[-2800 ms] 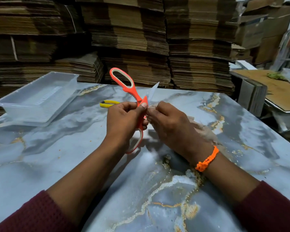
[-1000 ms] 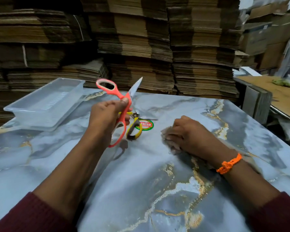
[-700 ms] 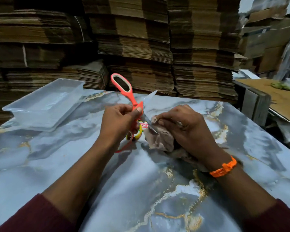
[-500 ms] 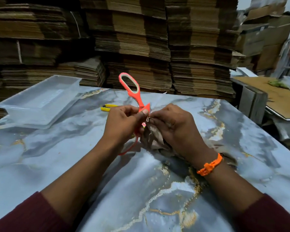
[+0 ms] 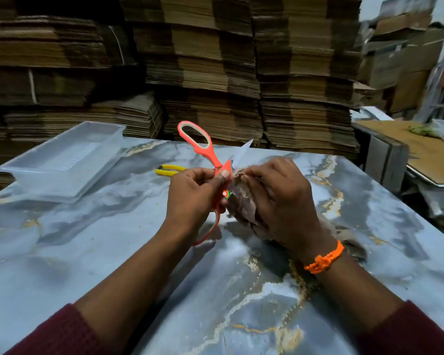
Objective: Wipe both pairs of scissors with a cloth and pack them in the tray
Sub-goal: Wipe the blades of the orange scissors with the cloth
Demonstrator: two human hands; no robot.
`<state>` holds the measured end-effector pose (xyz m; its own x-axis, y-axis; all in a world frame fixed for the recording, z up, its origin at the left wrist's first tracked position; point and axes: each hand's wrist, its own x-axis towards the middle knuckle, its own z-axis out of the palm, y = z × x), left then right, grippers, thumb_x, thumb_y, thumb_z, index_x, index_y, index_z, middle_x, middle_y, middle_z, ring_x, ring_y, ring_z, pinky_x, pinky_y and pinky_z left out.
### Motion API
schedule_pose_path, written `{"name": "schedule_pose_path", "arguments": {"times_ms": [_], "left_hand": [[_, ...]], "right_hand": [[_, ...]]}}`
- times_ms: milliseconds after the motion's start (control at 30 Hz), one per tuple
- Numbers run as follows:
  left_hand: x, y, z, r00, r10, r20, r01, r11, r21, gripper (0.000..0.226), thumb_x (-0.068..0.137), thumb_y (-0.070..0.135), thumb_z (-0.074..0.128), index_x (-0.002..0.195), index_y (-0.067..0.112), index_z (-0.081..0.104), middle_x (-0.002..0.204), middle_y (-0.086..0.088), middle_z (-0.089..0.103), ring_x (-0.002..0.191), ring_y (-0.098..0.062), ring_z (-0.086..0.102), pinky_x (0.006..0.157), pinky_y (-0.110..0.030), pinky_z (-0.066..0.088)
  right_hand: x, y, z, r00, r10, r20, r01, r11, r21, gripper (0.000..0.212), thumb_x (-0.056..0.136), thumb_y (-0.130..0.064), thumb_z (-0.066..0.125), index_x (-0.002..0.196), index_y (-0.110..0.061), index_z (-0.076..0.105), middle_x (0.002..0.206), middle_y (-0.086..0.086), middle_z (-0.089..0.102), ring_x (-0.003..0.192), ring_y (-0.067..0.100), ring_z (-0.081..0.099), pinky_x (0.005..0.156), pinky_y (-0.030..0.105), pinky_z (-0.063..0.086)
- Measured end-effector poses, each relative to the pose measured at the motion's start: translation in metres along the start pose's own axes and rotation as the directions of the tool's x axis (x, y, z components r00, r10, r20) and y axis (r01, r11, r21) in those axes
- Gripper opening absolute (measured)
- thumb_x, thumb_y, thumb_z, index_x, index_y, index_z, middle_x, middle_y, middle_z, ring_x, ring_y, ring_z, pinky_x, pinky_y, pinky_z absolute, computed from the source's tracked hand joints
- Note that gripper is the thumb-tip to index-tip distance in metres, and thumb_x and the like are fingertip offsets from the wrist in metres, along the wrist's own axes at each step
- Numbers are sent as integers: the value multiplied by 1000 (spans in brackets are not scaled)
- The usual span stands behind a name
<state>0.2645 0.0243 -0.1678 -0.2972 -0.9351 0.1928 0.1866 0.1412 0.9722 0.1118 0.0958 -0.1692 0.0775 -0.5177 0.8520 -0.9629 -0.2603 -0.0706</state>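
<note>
Head view: over a marble-patterned table (image 5: 92, 252), the left hand (image 5: 192, 201) has its fingers (image 5: 222, 175) pinched around the pivot of the orange scissors (image 5: 203, 149), blades spread, while the right hand (image 5: 280, 201) clutches a soft, crumpled cloth (image 5: 241, 203) against one blade. Rigid and sharp-edged, the scissors are likely safest held at the handles or pivot. The yellow-handled pair (image 5: 168, 170), partly hidden, lies beyond on the table; the clear tray (image 5: 62, 160) waits at left, apparently empty.

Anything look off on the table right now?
Nothing stands out. The left hand holds the orange scissors open while the right hand wipes with the cloth; the tray sits level.
</note>
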Motion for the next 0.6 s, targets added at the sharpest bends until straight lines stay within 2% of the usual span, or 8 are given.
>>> {"name": "schedule_pose_path", "arguments": {"times_ms": [200, 267, 333, 400, 500, 600], "left_hand": [[4, 2, -12, 997, -73, -16, 72, 996, -61, 21, 91, 16, 75, 75, 4, 71, 55, -8, 63, 41, -15, 54, 42, -22, 42], [7, 3, -18, 996, -84, -44, 79, 992, -94, 21, 90, 17, 76, 76, 4, 70, 62, -17, 63, 43, -19, 53, 49, -25, 43], [10, 3, -22, 995, -67, -77, 59, 992, -109, 20, 91, 15, 75, 77, 3, 69, 67, -21, 61, 46, -21, 54, 50, -27, 45], [12, 2, -22, 995, -53, -87, 43, 993, -113, 20, 93, 15, 74, 77, 4, 69, 65, -19, 62, 49, -23, 56, 49, -27, 45], [12, 1, -19, 997, -27, -75, 21, 996, -82, 20, 93, 17, 74, 77, 6, 69, 59, -9, 65, 46, -19, 56, 41, -21, 42], [9, 1, -13, 997, -9, -74, 5, 998, -59, 21, 93, 16, 73, 76, 4, 69, 50, -1, 62, 40, -12, 55, 36, -18, 38]], "right_hand": [[-1, 10, 7, 954, -146, 260, 150, 989, 7, 20, 96, -21, 68, 114, -15, 73, 92, 7, 58, 83, 26, 55, 53, 43, 51], [-8, 21, 3, 922, -149, 357, 152, 988, 20, 20, 98, -27, 62, 111, -18, 74, 90, 4, 57, 83, 24, 54, 52, 43, 50], [-10, 37, -4, 897, -123, 426, 131, 991, 10, 19, 98, -29, 60, 105, -20, 75, 87, 2, 57, 81, 24, 54, 56, 44, 51], [-6, 52, -17, 923, -53, 382, 58, 998, -2, 12, 96, -20, 68, 102, -17, 77, 85, 1, 60, 80, 24, 57, 63, 39, 51], [3, 46, -28, 980, 54, 190, -69, 995, 70, 10, 92, -13, 75, 101, -9, 79, 85, 4, 65, 79, 19, 61, 68, 31, 50], [7, 12, -9, 984, -11, 176, -8, 994, 108, 15, 93, -23, 72, 101, -13, 79, 85, 3, 66, 81, 22, 61, 68, 34, 49]]}}
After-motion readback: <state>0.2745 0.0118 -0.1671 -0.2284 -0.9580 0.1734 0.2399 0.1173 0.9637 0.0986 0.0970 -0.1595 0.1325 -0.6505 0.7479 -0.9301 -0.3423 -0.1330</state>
